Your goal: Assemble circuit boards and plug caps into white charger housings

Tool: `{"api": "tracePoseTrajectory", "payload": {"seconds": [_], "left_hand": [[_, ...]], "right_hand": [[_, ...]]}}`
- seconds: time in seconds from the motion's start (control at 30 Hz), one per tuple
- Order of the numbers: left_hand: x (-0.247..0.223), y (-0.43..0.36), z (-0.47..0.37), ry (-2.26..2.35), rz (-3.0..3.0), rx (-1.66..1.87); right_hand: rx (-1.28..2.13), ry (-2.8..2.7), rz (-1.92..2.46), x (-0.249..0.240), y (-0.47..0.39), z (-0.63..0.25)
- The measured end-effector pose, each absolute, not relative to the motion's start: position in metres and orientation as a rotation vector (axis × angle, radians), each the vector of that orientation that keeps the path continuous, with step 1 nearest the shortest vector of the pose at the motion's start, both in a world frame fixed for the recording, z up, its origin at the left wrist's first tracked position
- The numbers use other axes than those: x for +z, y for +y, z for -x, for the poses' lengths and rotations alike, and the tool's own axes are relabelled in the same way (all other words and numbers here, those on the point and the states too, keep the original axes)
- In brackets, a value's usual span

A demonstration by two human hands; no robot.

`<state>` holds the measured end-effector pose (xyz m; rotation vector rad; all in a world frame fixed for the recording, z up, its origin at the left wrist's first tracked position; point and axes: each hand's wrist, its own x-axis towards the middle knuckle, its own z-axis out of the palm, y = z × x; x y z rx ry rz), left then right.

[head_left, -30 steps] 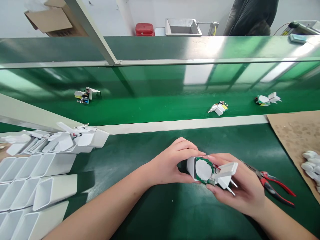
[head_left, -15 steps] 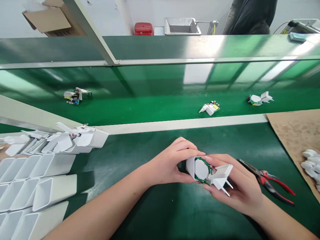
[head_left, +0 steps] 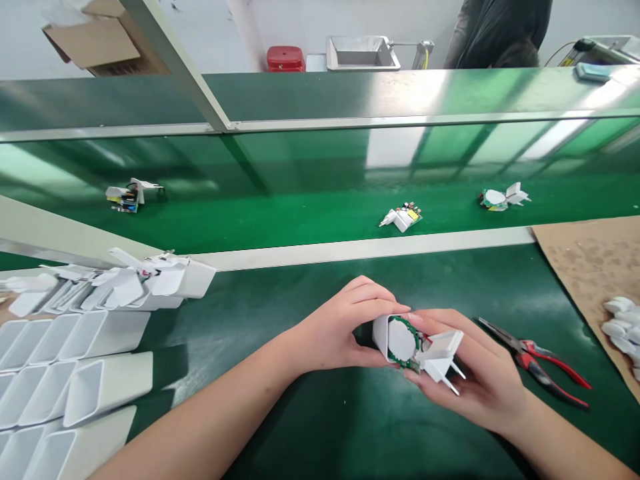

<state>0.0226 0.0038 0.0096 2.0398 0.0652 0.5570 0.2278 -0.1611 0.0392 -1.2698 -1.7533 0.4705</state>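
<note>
Above the dark green table (head_left: 300, 427), my left hand (head_left: 350, 327) is wrapped round a white housing (head_left: 381, 337), its open end facing right. My right hand (head_left: 475, 367) holds a circuit board assembly (head_left: 403, 340) with a round white disc and a green rim. The board's left edge sits at the mouth of the housing. A white plug piece (head_left: 443, 357) with two metal pins hangs from the board by a red wire, between my right thumb and fingers. Pliers with red and black handles (head_left: 530, 360) lie just right of my right hand.
Rows of white housings (head_left: 113, 383) stand at the left, with white plug parts (head_left: 120, 283) behind them. Board assemblies (head_left: 403, 217) lie on the green belt (head_left: 280, 217). Brown cardboard (head_left: 590, 260) with white pieces (head_left: 623, 327) is at the right. A person (head_left: 500, 33) is beyond.
The board assemblies on the belt have moved left. Both hands stay nearly in place, and the board sits very slightly further left against the housing.
</note>
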Motion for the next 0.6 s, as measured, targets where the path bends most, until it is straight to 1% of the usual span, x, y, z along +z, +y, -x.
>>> {"api": "tracePoseTrajectory", "payload": {"seconds": [0.6], "left_hand": [[0.0100,0.0023,-0.0225,0.077,-2.059,0.567]], "right_hand": [[0.480,-1.795,1.286,0.0364,-0.1688,-0.2282]]}}
